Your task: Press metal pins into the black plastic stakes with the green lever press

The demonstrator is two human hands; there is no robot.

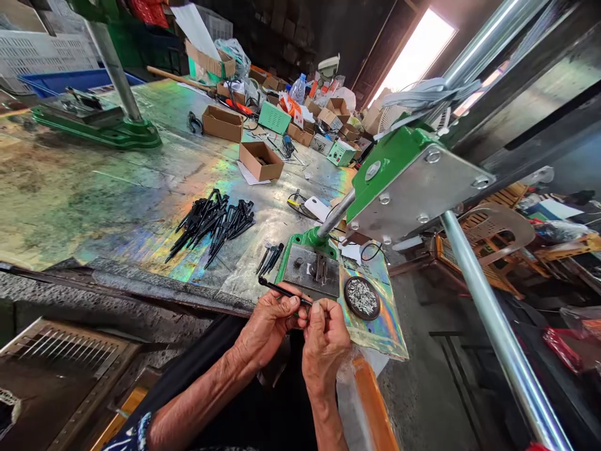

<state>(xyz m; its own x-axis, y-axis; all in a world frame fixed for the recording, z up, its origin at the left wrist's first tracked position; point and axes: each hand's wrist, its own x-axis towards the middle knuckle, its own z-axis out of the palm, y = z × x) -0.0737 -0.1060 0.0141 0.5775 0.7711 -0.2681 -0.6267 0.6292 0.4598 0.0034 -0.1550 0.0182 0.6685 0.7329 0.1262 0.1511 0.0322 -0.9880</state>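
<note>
Between my two hands is a slim black stake-like plastic part (280, 288), its hooked end pointing up to the left. My left hand (275, 316) is closed around its middle. At the other end, the fingertips of my right hand (325, 329) are pinched together; what they grip there is too small to make out. Just beyond my hands lies the steel base plate (305, 269) of a green press (399, 175). To its right, a round dark dish (362, 297) holds many tiny silvery pieces. A few similar black parts (270, 258) lie left of the plate.
A larger pile of black parts (211, 222) lies on the worn table (117, 207). Small cardboard boxes (260, 161), pliers (195, 123) and green cases (274, 117) stand farther back. Another green press base (98, 125) is at the left. A steel post (507, 332) rises at the right.
</note>
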